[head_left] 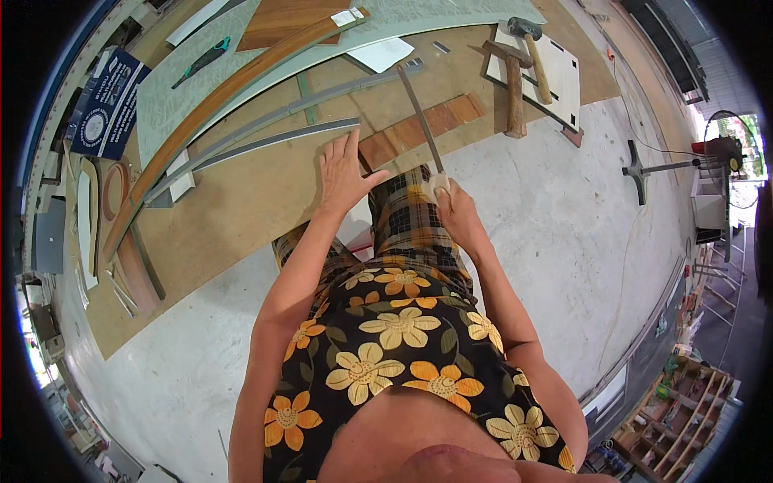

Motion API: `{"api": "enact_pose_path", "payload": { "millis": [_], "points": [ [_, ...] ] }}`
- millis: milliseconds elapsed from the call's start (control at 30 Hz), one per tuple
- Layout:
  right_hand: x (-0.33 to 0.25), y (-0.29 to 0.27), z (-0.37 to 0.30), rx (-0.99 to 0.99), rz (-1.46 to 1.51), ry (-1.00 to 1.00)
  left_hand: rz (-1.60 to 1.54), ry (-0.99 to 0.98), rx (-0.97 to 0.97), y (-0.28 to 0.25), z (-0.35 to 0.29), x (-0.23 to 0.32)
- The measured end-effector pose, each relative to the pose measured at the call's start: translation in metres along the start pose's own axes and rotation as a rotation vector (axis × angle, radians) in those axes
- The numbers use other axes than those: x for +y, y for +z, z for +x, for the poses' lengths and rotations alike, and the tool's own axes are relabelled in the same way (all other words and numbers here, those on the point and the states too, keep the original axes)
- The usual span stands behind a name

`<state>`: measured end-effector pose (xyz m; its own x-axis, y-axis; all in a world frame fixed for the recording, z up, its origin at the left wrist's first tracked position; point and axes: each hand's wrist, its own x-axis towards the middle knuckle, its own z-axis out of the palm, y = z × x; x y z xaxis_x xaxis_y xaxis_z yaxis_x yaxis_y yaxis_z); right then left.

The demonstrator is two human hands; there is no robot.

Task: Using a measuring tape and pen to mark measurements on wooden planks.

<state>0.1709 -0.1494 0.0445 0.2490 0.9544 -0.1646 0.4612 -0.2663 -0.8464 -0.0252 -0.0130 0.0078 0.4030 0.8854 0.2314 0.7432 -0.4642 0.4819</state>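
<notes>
My right hand (457, 213) is closed round the pale handle of a long, narrow file (417, 111). Its dark blade points away from me and crosses above a short reddish-brown wood plank (457, 115). Fingers spread, my left hand (345, 177) reaches to the plank's left end, the thumb stretched toward the file. Its fingertips are close to the end of a thin grey strip (278, 138); whether they touch the strip or the plank I cannot tell.
A brown board (241, 213) lies under the work. Beyond are a long curved wood strip (233, 95), a green-handled knife (201, 62), a hammer (514, 88) and a mallet (535, 58) on a white panel (561, 88). A blue box (109, 101) stands left, a fan (729, 149) right.
</notes>
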Motion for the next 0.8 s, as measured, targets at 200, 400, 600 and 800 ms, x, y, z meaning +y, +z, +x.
{"api": "enact_pose_path", "payload": {
  "millis": [200, 400, 600, 800],
  "points": [
    [0.008, 0.016, -0.014, -0.028, -0.087, 0.01, -0.002, -0.033, -0.047, -0.003, -0.002, -0.002],
    [0.014, 0.035, -0.015, -0.06, -0.183, -0.055, 0.022, -0.009, -0.09, -0.006, -0.003, -0.003],
    [0.018, 0.046, -0.009, -0.041, -0.231, -0.076, -0.025, -0.005, -0.08, 0.008, -0.003, 0.011],
    [0.027, 0.048, -0.002, -0.028, -0.295, -0.077, -0.027, 0.04, 0.009, 0.015, -0.002, 0.011]
  ]
}}
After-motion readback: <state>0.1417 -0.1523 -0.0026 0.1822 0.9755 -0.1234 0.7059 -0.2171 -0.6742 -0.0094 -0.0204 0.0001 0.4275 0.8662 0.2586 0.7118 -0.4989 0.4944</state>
